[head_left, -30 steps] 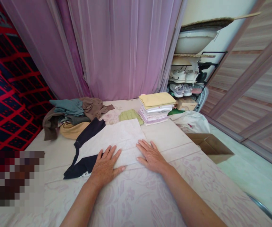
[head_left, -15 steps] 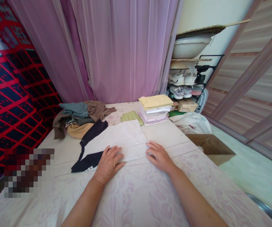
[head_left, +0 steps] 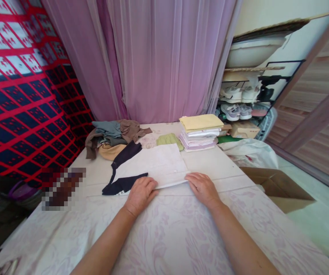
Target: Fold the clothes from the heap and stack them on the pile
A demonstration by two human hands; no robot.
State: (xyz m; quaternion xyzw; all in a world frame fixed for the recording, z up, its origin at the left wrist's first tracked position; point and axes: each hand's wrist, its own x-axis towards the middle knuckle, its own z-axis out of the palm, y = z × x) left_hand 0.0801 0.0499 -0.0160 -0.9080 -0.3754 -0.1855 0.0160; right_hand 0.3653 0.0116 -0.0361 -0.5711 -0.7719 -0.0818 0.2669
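Observation:
A pale cream cloth (head_left: 155, 164) lies flat on the bed in front of me, partly over a dark navy garment (head_left: 123, 183). My left hand (head_left: 140, 193) is curled on the near left corner of the cream cloth. My right hand (head_left: 203, 188) grips the near right corner. Between the two hands the near edge of the cloth is lifted slightly off the floral bedsheet (head_left: 164, 236).
A stack of folded clothes (head_left: 200, 131) topped by a yellow piece stands at the far right. A green folded piece (head_left: 168, 139) lies beside it. A heap of unfolded clothes (head_left: 111, 137) sits far left. A cardboard box (head_left: 276, 183) and plastic bag (head_left: 247, 151) lie on the floor right.
Both hands slid back from lying flat on the cloth to its near edge and closed on the corners. The edge has lifted a little. The view shifted left.

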